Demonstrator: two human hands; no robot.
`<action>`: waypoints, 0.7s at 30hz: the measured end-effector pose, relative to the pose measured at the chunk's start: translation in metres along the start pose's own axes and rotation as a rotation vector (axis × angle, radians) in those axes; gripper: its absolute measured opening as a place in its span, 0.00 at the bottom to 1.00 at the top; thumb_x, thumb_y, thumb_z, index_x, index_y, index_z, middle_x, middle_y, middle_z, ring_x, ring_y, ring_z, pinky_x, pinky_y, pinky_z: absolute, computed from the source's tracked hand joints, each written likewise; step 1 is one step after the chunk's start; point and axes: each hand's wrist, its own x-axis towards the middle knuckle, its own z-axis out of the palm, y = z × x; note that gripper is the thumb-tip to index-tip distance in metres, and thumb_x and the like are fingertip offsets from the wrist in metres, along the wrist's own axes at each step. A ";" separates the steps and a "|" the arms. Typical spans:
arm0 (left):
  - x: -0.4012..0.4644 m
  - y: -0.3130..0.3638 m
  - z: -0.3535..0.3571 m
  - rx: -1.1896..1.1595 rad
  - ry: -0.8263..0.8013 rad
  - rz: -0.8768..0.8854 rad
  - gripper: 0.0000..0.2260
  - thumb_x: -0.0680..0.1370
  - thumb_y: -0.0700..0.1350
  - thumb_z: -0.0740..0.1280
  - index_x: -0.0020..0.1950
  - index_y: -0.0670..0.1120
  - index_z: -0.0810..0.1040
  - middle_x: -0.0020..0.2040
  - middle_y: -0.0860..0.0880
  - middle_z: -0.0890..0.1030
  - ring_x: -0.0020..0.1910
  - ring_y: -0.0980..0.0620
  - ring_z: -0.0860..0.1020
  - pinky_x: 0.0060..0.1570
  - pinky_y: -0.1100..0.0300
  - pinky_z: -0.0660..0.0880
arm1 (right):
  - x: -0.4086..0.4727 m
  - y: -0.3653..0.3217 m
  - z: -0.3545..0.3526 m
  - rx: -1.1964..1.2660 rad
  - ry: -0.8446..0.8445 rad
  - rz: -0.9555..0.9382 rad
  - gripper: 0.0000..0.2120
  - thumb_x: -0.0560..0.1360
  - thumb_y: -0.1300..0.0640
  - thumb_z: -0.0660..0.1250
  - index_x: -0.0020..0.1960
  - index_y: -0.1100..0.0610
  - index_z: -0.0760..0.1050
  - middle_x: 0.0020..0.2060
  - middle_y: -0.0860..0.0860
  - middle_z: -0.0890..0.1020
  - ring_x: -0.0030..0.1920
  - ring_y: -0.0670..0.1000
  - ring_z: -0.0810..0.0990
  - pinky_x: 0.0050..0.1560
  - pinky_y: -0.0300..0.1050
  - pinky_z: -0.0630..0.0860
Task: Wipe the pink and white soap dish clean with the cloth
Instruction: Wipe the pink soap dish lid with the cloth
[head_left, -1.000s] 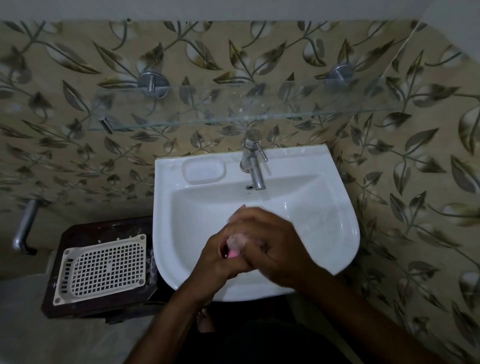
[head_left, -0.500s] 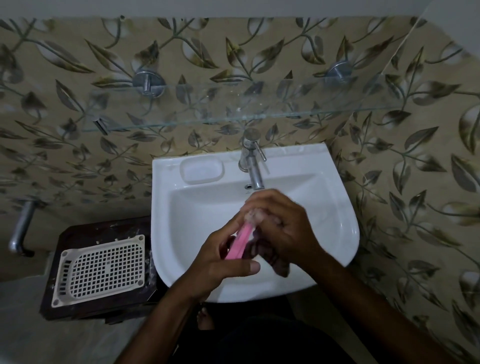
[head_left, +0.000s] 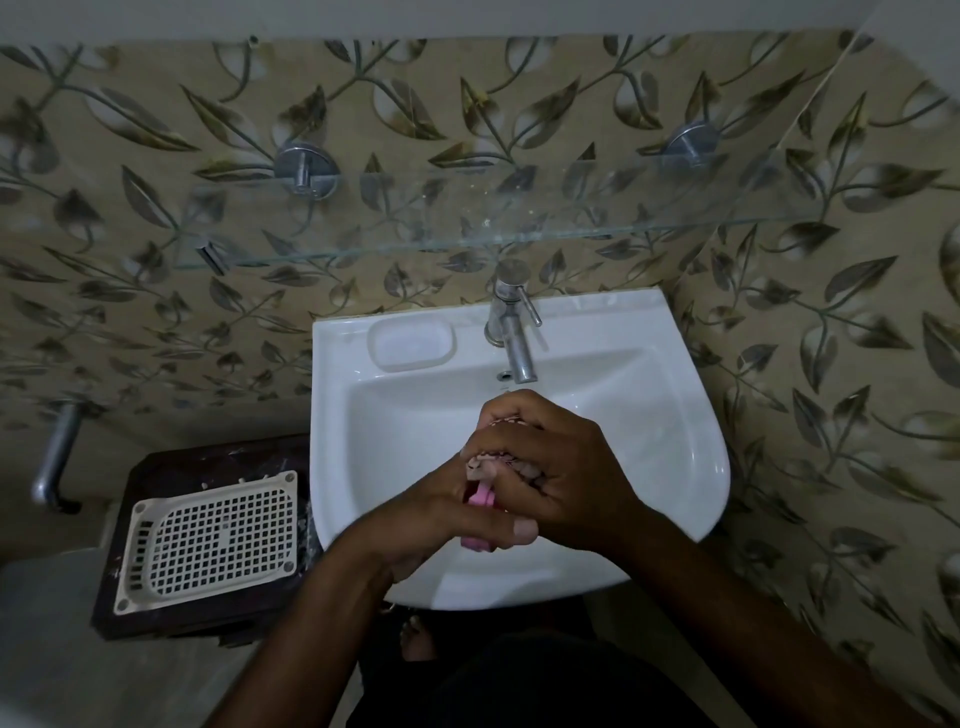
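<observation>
Over the white sink basin (head_left: 670, 467), both my hands work together. My left hand (head_left: 415, 514) grips the pink soap dish (head_left: 480, 501), held on edge, with only slivers of pink showing between the fingers. My right hand (head_left: 550, 467) is curled over the top of the dish and holds a pale bunched cloth (head_left: 491, 462) against it. Most of the dish and cloth is hidden under my right hand. A white perforated tray (head_left: 213, 538), perhaps the dish's white insert, lies on the dark stand at the left.
A steel tap (head_left: 511, 332) stands at the back of the sink, beside a moulded soap recess (head_left: 410, 343). A glass shelf (head_left: 467, 228) juts out from the leaf-patterned wall above. A dark stand (head_left: 208, 457) sits left of the sink, a metal pipe (head_left: 52, 462) further left.
My right hand with the cloth slid up along the dish toward the tap, then back down over it. The dish showed more pink half a second ago and is now mostly covered.
</observation>
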 end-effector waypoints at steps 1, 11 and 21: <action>0.002 0.000 0.002 -0.028 0.034 0.002 0.14 0.67 0.37 0.73 0.44 0.56 0.85 0.40 0.52 0.83 0.44 0.53 0.80 0.46 0.53 0.77 | 0.001 -0.001 -0.003 0.040 0.002 0.010 0.06 0.76 0.63 0.71 0.50 0.56 0.85 0.52 0.49 0.81 0.46 0.49 0.83 0.44 0.50 0.79; 0.007 -0.022 0.018 0.161 0.235 0.072 0.29 0.66 0.34 0.70 0.66 0.49 0.77 0.35 0.52 0.79 0.33 0.55 0.76 0.28 0.62 0.71 | -0.009 -0.003 -0.011 0.403 0.205 0.373 0.09 0.76 0.57 0.68 0.49 0.58 0.86 0.50 0.51 0.85 0.54 0.54 0.84 0.57 0.56 0.81; 0.007 -0.027 0.012 0.312 0.261 0.158 0.43 0.65 0.36 0.70 0.79 0.56 0.66 0.62 0.54 0.79 0.45 0.60 0.79 0.37 0.65 0.73 | -0.006 0.013 -0.007 0.499 0.351 0.530 0.11 0.80 0.68 0.65 0.47 0.59 0.85 0.48 0.54 0.85 0.46 0.45 0.85 0.42 0.36 0.81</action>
